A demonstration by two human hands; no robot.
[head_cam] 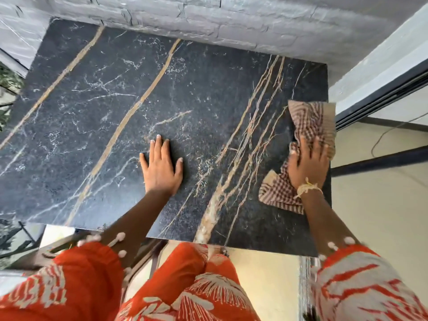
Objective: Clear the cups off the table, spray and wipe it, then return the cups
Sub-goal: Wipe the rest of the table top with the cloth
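Observation:
A black marble table [92, 117] with gold and white veins fills the view. No cups or spray bottle show on it. My left hand [161, 169] lies flat on the tabletop near the middle, fingers straight and spread. My right hand [308, 165] presses flat on a brown-and-white checked cloth [312, 121] at the table's right edge. The cloth is crumpled and stretches from above my fingers to below my wrist.
A grey stone-block wall [231, 24] runs along the table's far edge. A white wall and dark door frame [382, 89] stand to the right, above pale floor [379, 205]. Plant leaves [7, 89] show at the far left. The table's near edge is by my legs.

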